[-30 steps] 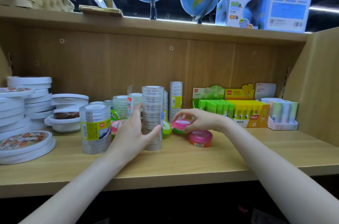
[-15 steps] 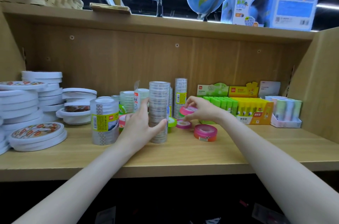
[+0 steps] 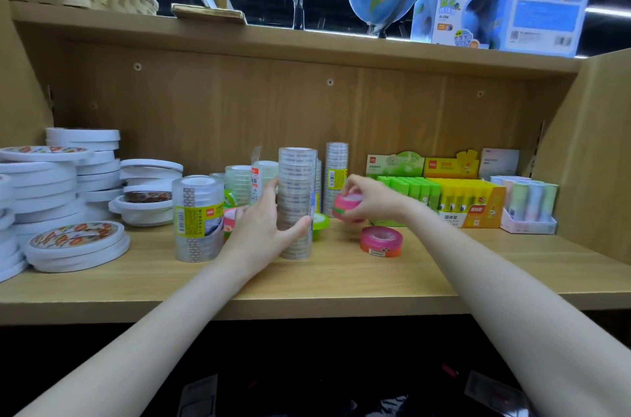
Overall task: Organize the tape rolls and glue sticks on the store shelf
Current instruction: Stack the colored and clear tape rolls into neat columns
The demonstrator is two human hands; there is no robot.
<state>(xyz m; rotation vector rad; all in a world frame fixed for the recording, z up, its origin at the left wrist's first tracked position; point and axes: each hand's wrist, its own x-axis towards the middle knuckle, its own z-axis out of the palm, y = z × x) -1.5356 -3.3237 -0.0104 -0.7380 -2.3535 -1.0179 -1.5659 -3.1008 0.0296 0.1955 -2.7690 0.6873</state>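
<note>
white tape stacks: cut off by the left picture edge at the shelf's left end | left hand: its fingertips are hidden behind the tall clear tape stack | pink roll: mostly hidden behind left hand | label print: too small to be read

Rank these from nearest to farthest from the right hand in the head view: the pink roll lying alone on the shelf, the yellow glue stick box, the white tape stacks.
From the right hand:
1. Lone pink roll, just below it.
2. Yellow glue stick box, to its right.
3. White tape stacks, far left.
</note>
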